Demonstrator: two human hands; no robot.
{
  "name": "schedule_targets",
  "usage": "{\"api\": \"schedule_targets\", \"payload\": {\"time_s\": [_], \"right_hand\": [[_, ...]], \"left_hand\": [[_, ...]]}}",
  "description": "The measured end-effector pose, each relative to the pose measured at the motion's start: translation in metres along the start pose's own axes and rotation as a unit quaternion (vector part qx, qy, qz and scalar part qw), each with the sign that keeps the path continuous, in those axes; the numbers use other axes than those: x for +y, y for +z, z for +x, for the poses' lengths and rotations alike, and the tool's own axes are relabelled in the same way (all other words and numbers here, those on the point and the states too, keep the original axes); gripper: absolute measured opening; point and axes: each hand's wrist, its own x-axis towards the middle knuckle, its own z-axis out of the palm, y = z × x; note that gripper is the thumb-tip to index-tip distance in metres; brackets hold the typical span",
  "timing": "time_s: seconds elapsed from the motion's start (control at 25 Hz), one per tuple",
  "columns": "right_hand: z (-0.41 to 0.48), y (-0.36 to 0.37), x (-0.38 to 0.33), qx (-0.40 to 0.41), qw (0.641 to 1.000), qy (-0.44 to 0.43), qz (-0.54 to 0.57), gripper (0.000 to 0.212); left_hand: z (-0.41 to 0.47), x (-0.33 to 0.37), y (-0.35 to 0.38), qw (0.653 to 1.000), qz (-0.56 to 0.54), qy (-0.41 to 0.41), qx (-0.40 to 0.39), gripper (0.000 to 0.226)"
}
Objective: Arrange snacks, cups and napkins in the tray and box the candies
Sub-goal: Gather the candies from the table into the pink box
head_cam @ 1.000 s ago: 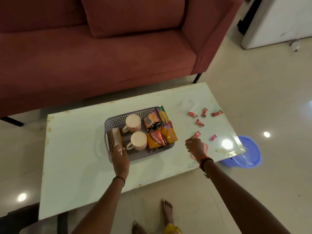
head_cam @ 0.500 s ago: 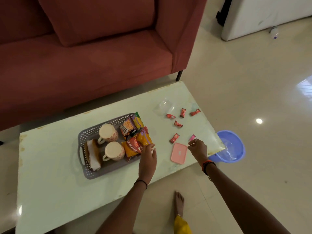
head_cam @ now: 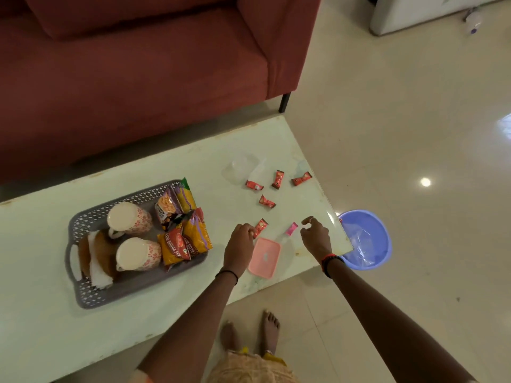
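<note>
A grey tray [head_cam: 83, 297] on the pale table holds two floral cups [head_cam: 128, 218], folded napkins [head_cam: 96, 261] and several snack packets [head_cam: 182, 239]. Several red candies [head_cam: 267, 201] lie loose on the table's right part, beside a clear box [head_cam: 240, 168]. A pink lid [head_cam: 264, 257] lies near the front edge. My left hand [head_cam: 239, 247] is curled, fingertips pinching the near end of one red candy [head_cam: 260, 227] that rests on the table. My right hand [head_cam: 316, 236] hovers with fingers apart just right of a pink candy [head_cam: 291, 228].
A blue basin [head_cam: 365, 239] with clear plastic inside sits on the floor under the table's right corner. A red sofa [head_cam: 138, 78] runs behind the table. A white appliance [head_cam: 414, 12] stands at the far right. My bare feet [head_cam: 269, 331] are by the front edge.
My left hand left the tray and moved right, past the snack packets, to the red candy by the pink lid. My right hand stayed near the pink candy.
</note>
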Motion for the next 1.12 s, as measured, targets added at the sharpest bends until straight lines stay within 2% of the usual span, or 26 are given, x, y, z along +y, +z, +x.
{"api": "schedule_targets", "payload": {"time_s": [0.2,0.36,0.44,0.64,0.72,0.8,0.92,1.0,1.12], "right_hand": [[0.033,0.024,0.006,-0.010,0.997,-0.044,-0.065,0.030],[0.048,0.043,0.006,-0.025,0.995,-0.046,-0.090,0.047],[0.048,0.049,0.007,-0.027,0.992,-0.053,-0.108,0.053],[0.050,0.056,0.008,-0.034,0.991,-0.064,-0.113,0.042],[0.052,0.055,0.005,-0.032,0.993,-0.059,-0.100,0.029],[0.055,0.052,0.000,-0.039,0.993,-0.056,-0.093,0.026],[0.060,0.051,-0.018,-0.033,0.994,-0.070,-0.074,0.019],[0.067,0.053,-0.037,-0.012,0.996,-0.074,-0.053,0.023],[0.077,0.063,-0.062,-0.017,0.993,-0.110,-0.048,0.022]], "left_hand": [[0.041,-0.011,0.025,0.998,0.033,-0.039,-0.022,0.020],[0.057,-0.019,0.041,0.996,0.073,-0.041,-0.043,0.032],[0.061,-0.023,0.045,0.992,0.120,-0.016,-0.042,0.034],[0.069,-0.027,0.046,0.980,0.193,0.028,-0.041,0.025],[0.071,-0.026,0.043,0.989,0.139,0.005,-0.044,0.019],[0.075,-0.023,0.037,0.997,0.028,-0.046,-0.047,0.015],[0.080,-0.018,0.020,0.990,-0.082,-0.097,-0.059,0.017],[0.086,-0.014,0.006,0.990,-0.103,-0.087,-0.047,0.019],[0.103,-0.006,-0.015,0.989,-0.129,-0.071,0.012,0.019]]}}
